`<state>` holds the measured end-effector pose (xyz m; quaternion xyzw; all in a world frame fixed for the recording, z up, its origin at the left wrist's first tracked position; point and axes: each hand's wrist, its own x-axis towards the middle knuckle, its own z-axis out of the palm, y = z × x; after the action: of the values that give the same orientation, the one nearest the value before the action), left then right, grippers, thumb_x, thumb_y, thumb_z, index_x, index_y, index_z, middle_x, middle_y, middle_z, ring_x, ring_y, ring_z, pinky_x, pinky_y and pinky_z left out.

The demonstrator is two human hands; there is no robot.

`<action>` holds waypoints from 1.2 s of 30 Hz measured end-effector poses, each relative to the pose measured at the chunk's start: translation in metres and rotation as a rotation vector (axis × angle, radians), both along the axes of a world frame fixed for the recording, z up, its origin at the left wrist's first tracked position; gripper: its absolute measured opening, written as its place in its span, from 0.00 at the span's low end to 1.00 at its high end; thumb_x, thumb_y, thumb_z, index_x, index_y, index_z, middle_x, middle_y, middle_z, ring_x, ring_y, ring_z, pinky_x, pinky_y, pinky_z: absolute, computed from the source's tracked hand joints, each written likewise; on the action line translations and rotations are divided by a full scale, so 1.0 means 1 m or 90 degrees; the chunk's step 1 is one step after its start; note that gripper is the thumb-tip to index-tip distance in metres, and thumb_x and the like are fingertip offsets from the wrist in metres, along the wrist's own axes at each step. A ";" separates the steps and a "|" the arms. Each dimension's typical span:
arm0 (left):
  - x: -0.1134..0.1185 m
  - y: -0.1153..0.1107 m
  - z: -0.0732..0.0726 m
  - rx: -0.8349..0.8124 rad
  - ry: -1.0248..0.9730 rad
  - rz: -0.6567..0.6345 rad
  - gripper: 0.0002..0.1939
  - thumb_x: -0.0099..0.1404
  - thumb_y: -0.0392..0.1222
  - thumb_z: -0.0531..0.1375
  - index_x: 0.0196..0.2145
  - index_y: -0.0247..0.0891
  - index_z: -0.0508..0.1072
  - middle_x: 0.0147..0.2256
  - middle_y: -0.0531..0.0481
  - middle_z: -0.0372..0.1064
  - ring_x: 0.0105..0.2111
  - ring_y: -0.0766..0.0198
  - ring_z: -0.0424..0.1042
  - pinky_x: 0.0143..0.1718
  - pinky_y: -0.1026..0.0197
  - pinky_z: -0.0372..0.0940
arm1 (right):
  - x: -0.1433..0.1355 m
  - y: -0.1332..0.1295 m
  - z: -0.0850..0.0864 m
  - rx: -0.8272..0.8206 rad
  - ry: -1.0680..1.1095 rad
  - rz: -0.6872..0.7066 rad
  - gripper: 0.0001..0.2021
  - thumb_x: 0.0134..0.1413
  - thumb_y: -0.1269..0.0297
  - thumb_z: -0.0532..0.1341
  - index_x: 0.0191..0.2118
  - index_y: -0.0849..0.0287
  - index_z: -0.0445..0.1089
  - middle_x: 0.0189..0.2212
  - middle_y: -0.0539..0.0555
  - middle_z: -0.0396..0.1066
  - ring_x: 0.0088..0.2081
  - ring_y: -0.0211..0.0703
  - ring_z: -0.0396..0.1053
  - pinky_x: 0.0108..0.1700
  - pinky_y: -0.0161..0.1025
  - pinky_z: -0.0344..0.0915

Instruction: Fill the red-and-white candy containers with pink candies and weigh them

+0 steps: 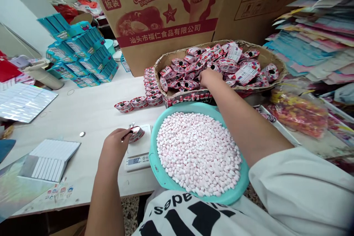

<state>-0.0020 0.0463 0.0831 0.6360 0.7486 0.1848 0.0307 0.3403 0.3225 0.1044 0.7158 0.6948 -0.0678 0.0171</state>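
1. Nearest the camera is the white shirt [177, 221] with black lettering; just beyond it sits the turquoise basin [245, 177], well filled with small pale pink candies [199, 151].
2. Left of the basin, the red-and-white pack [137, 135] is over the far part of the scale [136, 150]; whether it rests there is unclear.
3. The left hand [116, 143] has its fingers narrowed in a pinch on the left edge of that pack. A lit display shows digits at the near end of the scale.
4. The right hand [211, 78] reaches across the basin into the low box [184, 99], among a heap of loose packs [228, 65]. Its fingertips are hidden, so I cannot tell how wide they are or whether they grasp anything.
5. Left of the box, more packs stand on the bench [94, 114]: a column [151, 82] running away along the box and a short row [139, 102] at its near end.
6. Farther left on the bench are a small round disc [82, 134], a folded white card [51, 160] and, beyond them, a shiny sheet [24, 100].
7. At the far left rises a stack of blue boxes [83, 53].
8. Behind the low box stands a big printed carton [166, 49]; on the right are a clear bag [300, 114] of orange and yellow pieces and, farther off, a tall pile of sheets [315, 44].
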 end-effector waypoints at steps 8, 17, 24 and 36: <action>0.048 -0.014 0.000 0.215 -0.042 -0.111 0.14 0.70 0.42 0.55 0.48 0.39 0.76 0.47 0.43 0.75 0.46 0.57 0.75 0.49 0.56 0.72 | 0.002 0.009 -0.007 0.004 0.004 0.001 0.26 0.50 0.61 0.69 0.57 0.46 0.72 0.58 0.62 0.64 0.52 0.59 0.70 0.48 0.53 0.68; 0.132 -0.022 -0.003 -0.139 0.002 -0.407 0.10 0.69 0.35 0.57 0.45 0.36 0.76 0.42 0.43 0.74 0.45 0.54 0.71 0.47 0.51 0.71 | 0.004 0.009 -0.009 0.012 -0.018 0.025 0.27 0.51 0.61 0.68 0.59 0.45 0.70 0.58 0.62 0.64 0.51 0.60 0.71 0.46 0.53 0.69; 0.132 -0.024 0.001 -0.178 0.061 -0.453 0.10 0.67 0.28 0.56 0.39 0.35 0.76 0.36 0.44 0.73 0.40 0.55 0.70 0.42 0.53 0.70 | 0.003 0.008 -0.008 0.008 -0.028 0.010 0.25 0.50 0.64 0.68 0.56 0.47 0.72 0.58 0.62 0.64 0.51 0.60 0.71 0.46 0.52 0.69; 0.043 -0.023 0.005 0.194 0.005 -0.178 0.13 0.70 0.36 0.54 0.46 0.42 0.78 0.43 0.44 0.76 0.43 0.58 0.75 0.48 0.54 0.71 | 0.002 0.009 -0.009 0.011 -0.027 0.005 0.23 0.49 0.65 0.70 0.53 0.47 0.75 0.56 0.61 0.65 0.48 0.57 0.71 0.43 0.49 0.68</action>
<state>0.0405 0.0235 0.0883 0.7315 0.6166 0.2877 -0.0435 0.3427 0.3320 0.0949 0.7146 0.6974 -0.0466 0.0261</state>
